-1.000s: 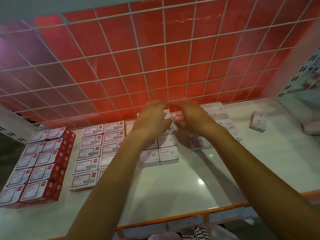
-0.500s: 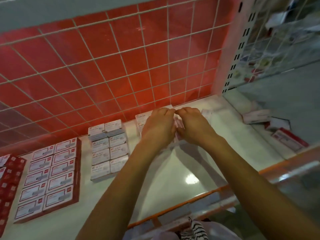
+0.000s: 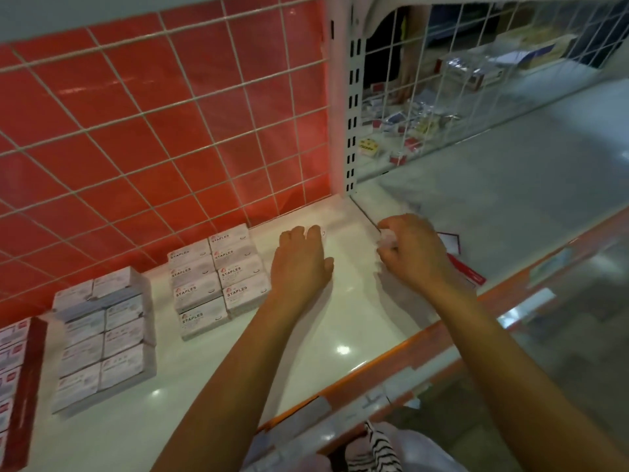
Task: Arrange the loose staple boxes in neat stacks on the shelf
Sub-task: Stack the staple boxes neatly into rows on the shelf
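**A:** What is each hand doing?

**B:** The left hand point(image 3: 301, 264) lies palm down on the white shelf point(image 3: 340, 318), fingers bent over a white box point(image 3: 320, 229). Only a corner of that box shows past the fingertips, with a tiny mark I can't read. Whether the hand grips it or merely presses on it, I can't tell.

**A:** And the other?

**B:** The right hand point(image 3: 415, 255) has its fingers curled round a small pale box point(image 3: 386, 237), at the seam where this shelf board meets the next one. The box is blurred, so no lettering comes through.

**A:** Any writing you can make out?

**B:** Yes. Just left of the left hand, close by the wrist, stands a block of staple boxes point(image 3: 218, 277), two columns wide and stacked. Each lid is printed "STAPLES" in dark capitals, with a small mark above the word.

**A:** Further left?

**B:** A greyer block point(image 3: 102, 335) in the same two-column layout, its print too faint to read. Beyond that, at the far left edge, are red-edged boxes point(image 3: 15, 369), labels unreadable.

**A:** Anything on the right hand's side?

**B:** Loose red-and-white boxes point(image 3: 450, 240) lie just beyond it, partly hidden by the hand and wrist. Behind both hands rises a red panel point(image 3: 170, 131) under a white wire grid. An orange rail point(image 3: 374, 361) crosses under the forearms.
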The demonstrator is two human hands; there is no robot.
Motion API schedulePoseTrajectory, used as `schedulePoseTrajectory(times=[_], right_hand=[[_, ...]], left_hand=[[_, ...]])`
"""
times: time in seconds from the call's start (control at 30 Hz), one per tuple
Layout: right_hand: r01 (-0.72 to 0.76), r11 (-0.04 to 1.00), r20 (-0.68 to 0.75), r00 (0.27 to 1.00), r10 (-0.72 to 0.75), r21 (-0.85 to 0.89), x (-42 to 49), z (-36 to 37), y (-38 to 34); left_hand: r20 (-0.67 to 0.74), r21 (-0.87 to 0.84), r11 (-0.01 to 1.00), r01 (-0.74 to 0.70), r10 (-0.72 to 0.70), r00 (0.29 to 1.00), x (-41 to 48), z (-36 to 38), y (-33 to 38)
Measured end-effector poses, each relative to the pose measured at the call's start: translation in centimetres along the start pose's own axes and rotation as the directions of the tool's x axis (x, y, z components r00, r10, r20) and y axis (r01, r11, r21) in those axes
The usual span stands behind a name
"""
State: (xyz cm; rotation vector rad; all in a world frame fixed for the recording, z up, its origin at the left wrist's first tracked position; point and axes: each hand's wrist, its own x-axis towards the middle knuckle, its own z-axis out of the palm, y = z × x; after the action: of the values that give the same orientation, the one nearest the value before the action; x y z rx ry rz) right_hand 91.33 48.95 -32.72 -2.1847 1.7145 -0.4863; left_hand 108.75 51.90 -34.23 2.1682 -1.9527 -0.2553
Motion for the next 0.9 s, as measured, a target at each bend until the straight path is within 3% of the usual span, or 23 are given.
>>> schedulePoseTrajectory(times=[0.1, 0.23, 0.5, 0.6, 0.67, 0.73, 0.9], right_hand=[[-0.071, 0.997, -0.093, 0.993, 0.074, 0.029, -0.6, -1.2, 2.6], [-0.173, 0.985, -0.079, 0.982, 0.174, 0.016, -1.5, -1.8, 5.3], [-0.303, 0.947, -0.08, 0.947, 0.312, 0.107, -3.1, -1.2, 6.4], [-0.297, 0.943, -0.088, 0.946, 0.312, 0.152, -3.8, -1.1, 6.4], [-0.289, 0.915, -0.079, 0.944, 0.322, 0.281, -4.0, -1.2, 6.3], [-0.262, 0.882, -0.043, 0.952, 0.302, 0.393, -4.0, -1.1, 6.2], [-0.225, 0.864, 0.118, 0.974, 0.192, 0.45, -4.0, -0.2, 4.6]], left_hand=[[0.024, -0.006, 0.997, 0.082, -0.082, 0.996, 0.4, 1.2, 0.5], [-0.043, 0.019, 0.992, 0.125, -0.124, 0.991, 0.8, 1.9, 0.7], [-0.021, -0.149, 0.987, 0.064, -0.068, 0.997, -0.2, 2.4, 1.8], [-0.004, -0.239, 0.963, 0.122, -0.126, 0.992, -0.9, 2.7, 2.1], [-0.004, -0.257, 0.954, 0.156, -0.163, 0.987, -1.1, 2.8, 2.0], [-0.003, -0.253, 0.956, 0.145, -0.151, 0.989, -1.4, 2.9, 1.9], [-0.023, -0.275, 0.955, 0.114, -0.125, 0.992, -2.9, 2.5, 2.1]])
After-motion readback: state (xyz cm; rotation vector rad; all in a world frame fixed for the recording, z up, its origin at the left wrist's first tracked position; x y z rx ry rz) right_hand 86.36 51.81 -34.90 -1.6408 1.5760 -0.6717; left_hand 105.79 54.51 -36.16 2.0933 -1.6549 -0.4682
